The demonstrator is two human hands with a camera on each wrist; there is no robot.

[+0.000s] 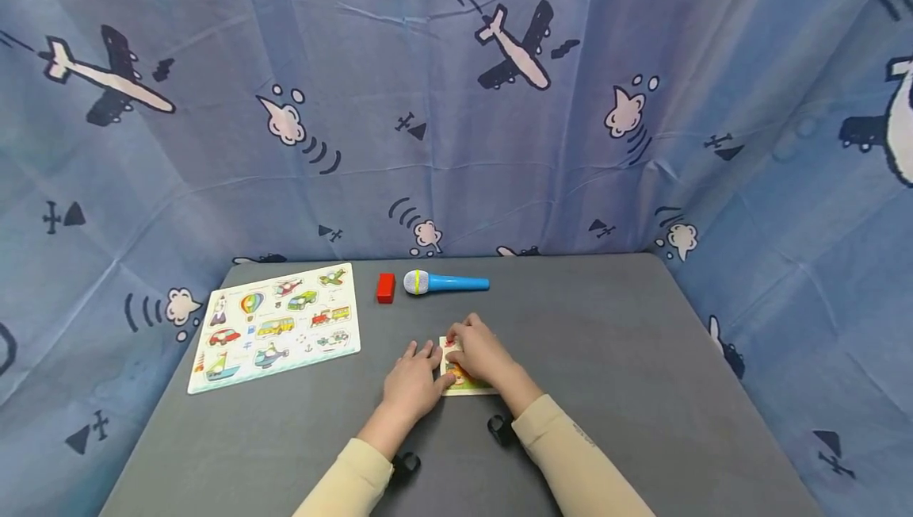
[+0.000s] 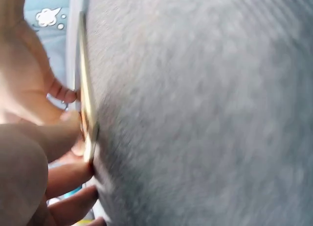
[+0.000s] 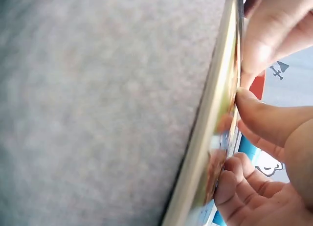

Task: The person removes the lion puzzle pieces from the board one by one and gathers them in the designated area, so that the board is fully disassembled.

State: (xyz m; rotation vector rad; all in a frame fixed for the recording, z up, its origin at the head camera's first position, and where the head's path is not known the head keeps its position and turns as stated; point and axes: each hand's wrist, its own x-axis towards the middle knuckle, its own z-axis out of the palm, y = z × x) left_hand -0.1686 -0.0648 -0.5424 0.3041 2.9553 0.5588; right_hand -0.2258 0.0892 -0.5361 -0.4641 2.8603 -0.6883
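Cream-edged board [image 1: 465, 382] lies beneath the right grip [image 1: 483, 352].

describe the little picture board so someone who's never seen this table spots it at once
On the grey table, look to the near side of the blue microphone. The little picture board is there, partly hidden by the left hand and right hand. Unlike the larger board printed with vehicles, it is the one the hands touch.

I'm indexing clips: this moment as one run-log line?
left hand: touching small picture board; right hand: touching same board; beyond: red block, microphone
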